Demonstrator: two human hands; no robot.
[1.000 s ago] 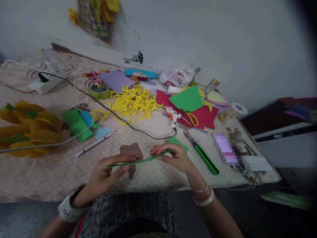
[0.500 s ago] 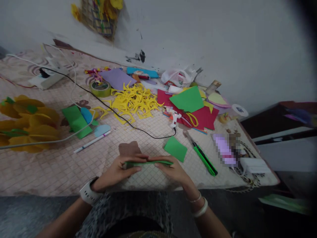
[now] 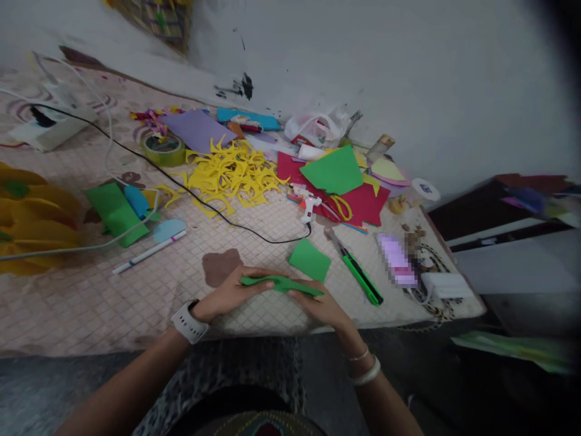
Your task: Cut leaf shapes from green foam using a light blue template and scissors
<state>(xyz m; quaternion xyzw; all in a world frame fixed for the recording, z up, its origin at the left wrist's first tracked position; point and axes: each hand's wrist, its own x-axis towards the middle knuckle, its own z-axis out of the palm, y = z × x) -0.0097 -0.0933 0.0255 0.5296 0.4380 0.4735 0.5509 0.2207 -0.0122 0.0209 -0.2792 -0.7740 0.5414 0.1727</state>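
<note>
A narrow piece of green craft sheet (image 3: 282,283) is stretched between my hands above the table's front edge, seen nearly edge-on. My left hand (image 3: 231,295) pinches its left end, the thumb in front. Its right end is gripped by my right hand (image 3: 322,303), with fingers partly hidden behind the sheet. Just beyond lies a small green piece (image 3: 310,259) on the tablecloth. Right of that rests a green box cutter (image 3: 361,277) with its blade out. A white glue gun (image 3: 310,207) sits farther back.
Yellow paper scraps (image 3: 236,172) are heaped mid-table, beside a roll of tape (image 3: 162,150). Red sheets (image 3: 370,203) and a green sheet (image 3: 333,171) lie behind the glue gun. A black cord (image 3: 204,206) crosses the cloth. Orange paper flowers (image 3: 40,212) stand left, near a pen (image 3: 149,251).
The green piece has tilted, so more of its face shows and it twists near the middle. The view has shifted, moving the table things left and slightly up.
</note>
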